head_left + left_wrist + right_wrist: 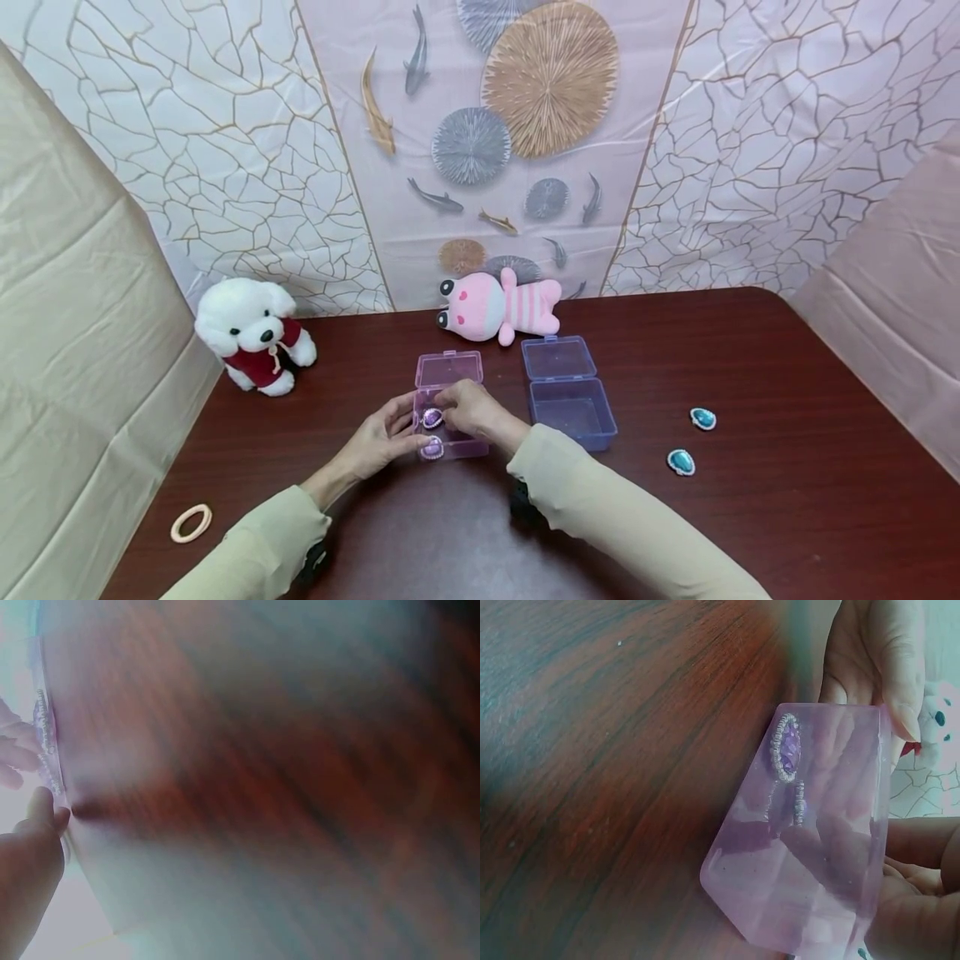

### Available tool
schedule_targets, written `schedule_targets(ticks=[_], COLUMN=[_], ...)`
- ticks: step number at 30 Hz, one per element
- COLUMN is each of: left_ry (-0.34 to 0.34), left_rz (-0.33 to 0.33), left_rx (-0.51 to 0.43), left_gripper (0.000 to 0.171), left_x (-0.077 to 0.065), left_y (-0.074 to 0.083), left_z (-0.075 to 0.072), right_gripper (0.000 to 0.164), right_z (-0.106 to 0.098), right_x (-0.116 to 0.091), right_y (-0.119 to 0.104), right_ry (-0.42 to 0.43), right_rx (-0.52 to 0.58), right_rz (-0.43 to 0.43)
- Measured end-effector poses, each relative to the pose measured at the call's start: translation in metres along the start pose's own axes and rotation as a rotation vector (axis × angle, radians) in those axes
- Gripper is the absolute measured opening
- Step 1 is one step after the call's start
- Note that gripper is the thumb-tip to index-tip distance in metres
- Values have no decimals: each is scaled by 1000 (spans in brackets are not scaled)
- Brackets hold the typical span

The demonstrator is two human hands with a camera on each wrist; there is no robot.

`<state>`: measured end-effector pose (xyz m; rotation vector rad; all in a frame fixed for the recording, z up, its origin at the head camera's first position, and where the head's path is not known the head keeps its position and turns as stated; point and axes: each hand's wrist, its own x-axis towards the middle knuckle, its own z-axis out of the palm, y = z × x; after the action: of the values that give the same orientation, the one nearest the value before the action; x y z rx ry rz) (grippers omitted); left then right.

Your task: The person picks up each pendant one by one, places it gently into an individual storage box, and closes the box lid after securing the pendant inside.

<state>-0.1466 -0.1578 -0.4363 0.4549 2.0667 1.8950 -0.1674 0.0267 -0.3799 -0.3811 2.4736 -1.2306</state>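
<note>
— From the head view, what are my hands doing?
— Your left hand rests along the left side of the pink box, thumb set apart from the fingers. Your right hand dips into it, fingers bent down; I can't tell whether they pinch anything. One purple gem lies inside, just beside those fingers; a second purple gem shows at the near wall.
— And to my right?
— The blue box stands near your right hand, lid tipped back; two teal gems lie farther right on the table.
— Left wrist?
— Blurred and glaring: your fingertips meet the pink box's edge.
— Right wrist?
— Through the pink wall you see one gem upright, one nearly edge-on below it, and your right hand's fingers, their tips unclear.
</note>
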Motion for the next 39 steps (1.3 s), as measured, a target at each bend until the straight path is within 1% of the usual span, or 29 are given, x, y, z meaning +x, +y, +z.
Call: schedule_targets(ticks=[3, 5, 7, 10, 11, 12, 13, 15, 17, 18, 19, 20, 21, 22, 24, 27, 28, 30, 32, 35, 37, 39], left_ry=[1, 2, 2, 11, 26, 50, 88, 189, 289, 323, 343, 342, 327, 297, 216, 94, 62, 24, 13, 28, 39, 47], left_rz=[-2, -2, -2, -9, -13, -17, -16, -2, 23, 42, 57, 74, 90, 104, 119, 121, 112, 90, 68, 41, 30, 24], left_rx=[-4, -4, -2, 6, 8, 11, 13, 12, -1, -10, -16, -28, -35, -48, -65, -95, -105, -108, -111, -116, -134, -149], left_gripper=[72, 73, 73, 75, 75, 76, 76, 78, 79, 80, 82, 84, 85, 87, 90, 92, 93, 94, 96, 98, 98, 98], left_x=[0, 0, 0, -1, -2, -3, -3, -4, -4, -4, -4, -4, -4, -4, -3, 1, 3, 8, 13, 23, 29, 35], left_y=[1, 0, 0, -2, -2, -1, 0, 8, 20, 28, 36, 44, 52, 58, 67, 69, 67, 61, 54, 44, 39, 35], left_z=[1, 1, 0, 0, 0, 0, 1, 4, 11, 16, 22, 30, 39, 49, 70, 101, 110, 124, 135, 146, 151, 156], right_gripper=[33, 32, 32, 35, 36, 37, 37, 38, 39, 39, 39, 40, 41, 42, 44, 48, 48, 50, 50, 48, 45, 40], right_z=[-3, -7, -13, -29, -36, -44, -54, -75, -98, -109, -120, -131, -140, -148, -162, -176, -179, -184, -186, -189, -189, -188], right_x=[-2, -4, -7, -14, -18, -22, -26, -37, -49, -56, -63, -70, -76, -83, -96, -115, -122, -133, -142, -152, -156, -159], right_y=[0, 0, -1, 0, 2, 4, 8, 17, 29, 36, 44, 52, 60, 68, 86, 115, 124, 141, 156, 173, 182, 189], right_ry=[5, 9, 15, 14, 13, 14, 18, 38, 75, 98, 119, 138, 153, 164, 172, 153, 145, 125, 104, 76, 54, 39], right_rx=[34, 82, 155, 280, 325, 369, 401, 463, 498, 502, 507, 508, 511, 512, 502, 467, 451, 406, 357, 266, 209, 154], right_rz=[24, 37, 43, 1, -18, -36, -61, -93, -104, -101, -97, -87, -81, -73, -52, -11, 8, 51, 91, 121, 105, 61])
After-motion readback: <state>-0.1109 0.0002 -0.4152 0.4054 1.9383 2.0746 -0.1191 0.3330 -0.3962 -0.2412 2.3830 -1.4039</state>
